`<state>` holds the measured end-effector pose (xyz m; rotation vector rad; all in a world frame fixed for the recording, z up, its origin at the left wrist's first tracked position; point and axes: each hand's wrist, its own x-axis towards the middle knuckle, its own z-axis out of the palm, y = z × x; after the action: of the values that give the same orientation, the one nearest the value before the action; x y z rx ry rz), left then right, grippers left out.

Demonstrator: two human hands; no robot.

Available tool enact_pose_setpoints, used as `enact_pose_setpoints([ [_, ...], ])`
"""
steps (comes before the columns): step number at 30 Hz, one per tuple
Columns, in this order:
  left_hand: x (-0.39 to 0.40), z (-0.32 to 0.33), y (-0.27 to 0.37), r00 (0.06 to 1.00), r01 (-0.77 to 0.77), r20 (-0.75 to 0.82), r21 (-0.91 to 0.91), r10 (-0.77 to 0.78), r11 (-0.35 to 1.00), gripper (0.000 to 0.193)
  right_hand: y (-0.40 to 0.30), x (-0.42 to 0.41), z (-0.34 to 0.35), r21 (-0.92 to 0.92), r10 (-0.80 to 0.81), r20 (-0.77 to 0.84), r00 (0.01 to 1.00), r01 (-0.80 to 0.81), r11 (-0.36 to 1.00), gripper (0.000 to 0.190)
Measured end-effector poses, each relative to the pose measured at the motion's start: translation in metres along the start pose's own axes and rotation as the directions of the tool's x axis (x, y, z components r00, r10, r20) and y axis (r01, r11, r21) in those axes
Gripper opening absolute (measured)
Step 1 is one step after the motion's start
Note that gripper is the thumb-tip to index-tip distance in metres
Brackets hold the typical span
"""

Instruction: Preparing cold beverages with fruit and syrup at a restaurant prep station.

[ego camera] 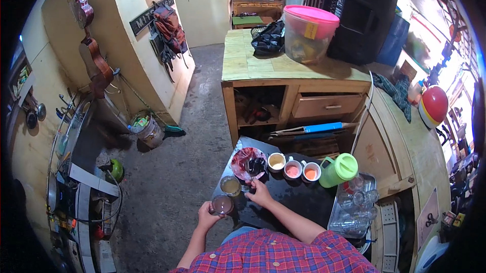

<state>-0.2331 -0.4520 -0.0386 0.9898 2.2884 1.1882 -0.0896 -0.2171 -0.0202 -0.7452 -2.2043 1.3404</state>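
Note:
My left hand [207, 216] grips a glass mug [223, 205] of brown drink at the left edge of the dark tabletop [292, 208]. Just beyond it stands another glass [230, 186] with a yellowish drink. My right hand [261, 194] is beside that glass, fingers bent; a small blurred thing lies at the fingertips, and whether they hold it is unclear. Above this hand is a red-patterned plate [237, 159] bearing dark plastic wrapping [256, 165]. Three white mugs stand in a row to its right: one with beige contents [276, 162], one pink [292, 169], one orange [311, 171].
A green lidded pitcher [339, 170] stands beside a metal tray [334, 216] of clear glasses [355, 204]. Beyond is a wooden cabinet [296, 77] with a pink-lidded tub [309, 37] and black speaker [358, 18]. A bucket [150, 132] and broom [174, 130] are on the floor, left.

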Motion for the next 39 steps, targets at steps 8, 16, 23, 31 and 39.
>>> enact_pose_setpoints([
  [8, 0.017, 0.006, -0.01, 0.996, -0.011, 0.077, -0.277, 0.034, 0.961, 0.053, -0.005, -0.02, 0.016, 0.007, 0.065, -0.087, 0.994, -0.064, 0.998, 0.04],
  [16, 0.027, -0.005, 0.014, 0.942, 0.204, 0.33, -0.428, -0.058, 0.88, 0.081, 0.011, -0.032, -0.001, 0.165, 0.086, -0.203, 0.975, -0.053, 0.985, 0.024],
  [23, 0.124, -0.026, 0.027, 0.89, 0.432, 0.414, -0.631, -0.191, 0.645, 0.042, 0.001, -0.01, -0.005, 0.226, 0.361, -0.393, 0.846, -0.292, 0.929, 0.013],
  [31, 0.223, 0.062, 0.036, 0.739, 0.628, 0.606, -0.463, -0.294, 0.625, 0.047, -0.012, 0.025, 0.015, -0.027, 0.308, -0.383, 0.871, -0.344, 0.938, 0.034],
  [39, 0.254, 0.07, 0.053, 0.721, 0.673, 0.659, -0.592, -0.214, 0.445, 0.052, -0.005, 0.048, 0.008, -0.074, 0.299, -0.34, 0.892, -0.342, 0.937, 0.035],
])
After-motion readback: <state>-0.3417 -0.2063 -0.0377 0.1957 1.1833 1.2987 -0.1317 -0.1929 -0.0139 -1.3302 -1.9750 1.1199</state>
